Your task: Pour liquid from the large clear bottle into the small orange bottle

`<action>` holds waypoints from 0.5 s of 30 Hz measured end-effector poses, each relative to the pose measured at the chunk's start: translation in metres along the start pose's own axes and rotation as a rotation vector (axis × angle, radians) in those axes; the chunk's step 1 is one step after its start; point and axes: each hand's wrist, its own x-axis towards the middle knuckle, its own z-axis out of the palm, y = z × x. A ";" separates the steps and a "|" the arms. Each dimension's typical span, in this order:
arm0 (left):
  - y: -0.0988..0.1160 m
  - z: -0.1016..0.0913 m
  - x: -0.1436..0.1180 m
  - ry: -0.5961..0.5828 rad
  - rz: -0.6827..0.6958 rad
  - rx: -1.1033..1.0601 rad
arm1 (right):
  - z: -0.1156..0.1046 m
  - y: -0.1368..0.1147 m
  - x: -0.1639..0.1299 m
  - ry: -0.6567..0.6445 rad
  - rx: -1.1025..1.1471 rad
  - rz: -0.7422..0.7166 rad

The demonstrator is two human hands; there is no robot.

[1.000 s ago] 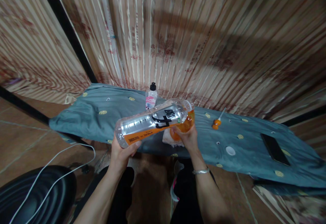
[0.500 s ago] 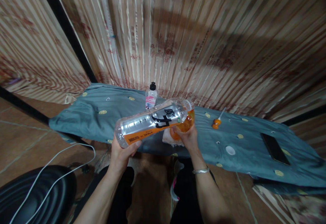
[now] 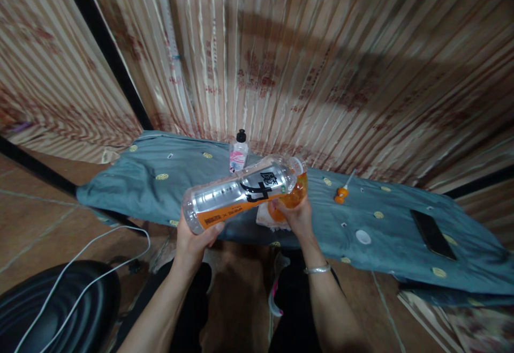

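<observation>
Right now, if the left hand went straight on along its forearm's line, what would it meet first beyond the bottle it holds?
Beyond the silver-labelled bottle it holds, the left hand would probably meet the black-capped bottle; depth is unclear, so it might pass above.

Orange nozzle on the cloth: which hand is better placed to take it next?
Likely the right hand: it is nearer the orange nozzle, though it would first release the orange bottle. The left hand is farther off, gripping the silver-labelled bottle.
</observation>
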 end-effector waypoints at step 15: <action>0.002 0.001 -0.002 -0.026 -0.010 -0.017 | 0.000 -0.005 -0.001 0.010 -0.032 0.005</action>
